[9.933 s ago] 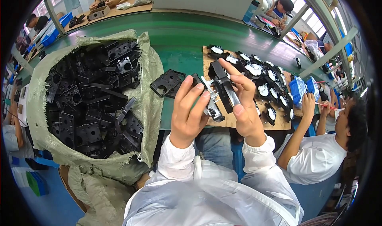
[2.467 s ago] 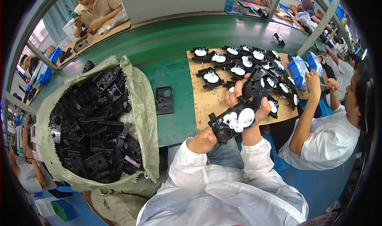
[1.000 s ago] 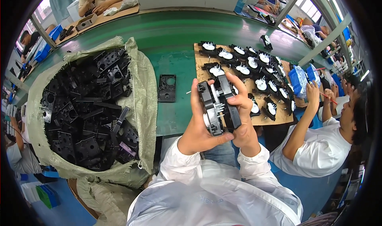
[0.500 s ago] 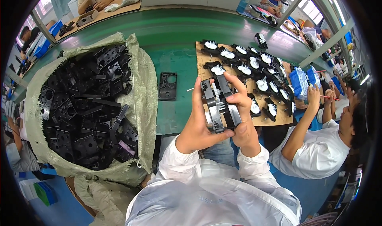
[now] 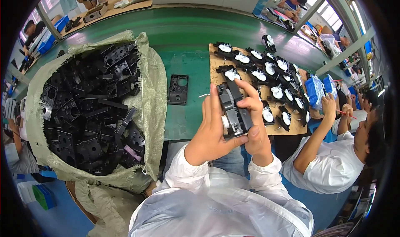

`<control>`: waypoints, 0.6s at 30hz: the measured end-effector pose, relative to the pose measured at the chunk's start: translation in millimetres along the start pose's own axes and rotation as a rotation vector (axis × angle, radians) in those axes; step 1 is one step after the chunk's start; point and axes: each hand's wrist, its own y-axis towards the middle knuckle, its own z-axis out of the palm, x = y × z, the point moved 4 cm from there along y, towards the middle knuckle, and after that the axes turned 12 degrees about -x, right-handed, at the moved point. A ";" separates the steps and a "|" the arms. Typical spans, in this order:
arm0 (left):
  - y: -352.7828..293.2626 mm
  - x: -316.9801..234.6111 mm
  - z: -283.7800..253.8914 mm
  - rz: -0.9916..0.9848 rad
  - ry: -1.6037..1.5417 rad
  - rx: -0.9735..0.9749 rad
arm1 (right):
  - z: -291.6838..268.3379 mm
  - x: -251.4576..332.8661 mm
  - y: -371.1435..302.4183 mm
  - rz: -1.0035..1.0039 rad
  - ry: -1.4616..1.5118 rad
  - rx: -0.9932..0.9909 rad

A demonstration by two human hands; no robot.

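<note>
My left hand (image 5: 208,132) and my right hand (image 5: 259,130) hold a black plastic gear housing (image 5: 236,115) between them, tilted over the table's front edge. The left fingers and thumb wrap its left side, where a little of a white wheel shows. My right fingers and thumb press on the opposite side. A thin pale pin (image 5: 203,95) sticks out beside the left fingertips. Behind my left hand, a flat black plastic cover (image 5: 178,90) with a round hole lies on the green table. My fingers hide part of the housing.
At the left stands a woven sack (image 5: 154,99) full of black plastic parts (image 5: 93,112). A brown board (image 5: 277,130) at the right bears several black assemblies with white wheels (image 5: 259,75). A co-worker (image 5: 333,153) sits close on the right; others work across the green table (image 5: 187,28).
The housing's two black halves have come closer together, covering more of the gears between them. My right hand has turned slightly with it. The view has shifted a little.
</note>
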 end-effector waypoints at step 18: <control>-0.4 9.4 -43.7 0.048 -0.378 -0.132 | -6.0 6.9 18.5 0.300 0.117 -0.112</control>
